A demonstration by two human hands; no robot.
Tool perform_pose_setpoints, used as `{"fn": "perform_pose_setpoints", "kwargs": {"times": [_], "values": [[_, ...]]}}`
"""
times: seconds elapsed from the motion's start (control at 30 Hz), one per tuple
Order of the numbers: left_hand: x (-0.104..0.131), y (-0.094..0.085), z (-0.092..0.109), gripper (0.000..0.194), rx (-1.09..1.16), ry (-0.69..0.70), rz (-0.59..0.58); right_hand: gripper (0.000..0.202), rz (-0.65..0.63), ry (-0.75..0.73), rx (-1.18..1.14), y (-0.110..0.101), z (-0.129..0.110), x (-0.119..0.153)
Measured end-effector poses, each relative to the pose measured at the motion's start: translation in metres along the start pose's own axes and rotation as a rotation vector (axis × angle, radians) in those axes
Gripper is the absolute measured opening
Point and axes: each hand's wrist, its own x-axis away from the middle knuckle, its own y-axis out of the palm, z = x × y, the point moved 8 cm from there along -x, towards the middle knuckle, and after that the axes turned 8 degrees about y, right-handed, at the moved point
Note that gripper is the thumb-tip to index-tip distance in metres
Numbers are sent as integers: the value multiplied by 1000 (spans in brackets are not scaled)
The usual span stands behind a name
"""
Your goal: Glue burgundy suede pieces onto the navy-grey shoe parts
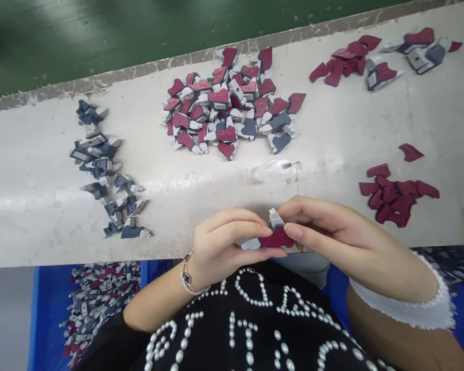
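Close to the table's front edge, both hands grip one small plastic piece (277, 238) with a red face, a dark blue layer and light grey ends. My left hand (232, 236) pinches it from the left, fingers above and thumb below. From the right, my right hand (313, 221) presses its thumb on the red face near the right end. A grey tip sticks up between the hands, and another grey end points left. The fingers partly cover the piece.
A pile of red-faced pieces (220, 103) lies mid-table, blue-grey pieces (100, 167) to the left. Loose red plates form a near heap (398, 201) and a far heap (342, 59) at right, beside several grey-and-red pieces (425, 54). A blue bin (46, 314) of parts stands below left.
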Motion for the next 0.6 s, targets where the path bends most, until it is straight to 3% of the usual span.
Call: {"fn": "perform_pose_setpoints", "kwargs": {"times": [0.4,0.6], "values": [[3,-2,7,27,-108,28,-32,21,98,-89,152,1,-5,4],[3,-2,7,26,-82,33,-47,22,64,-103,159,8,-9,4]]}}
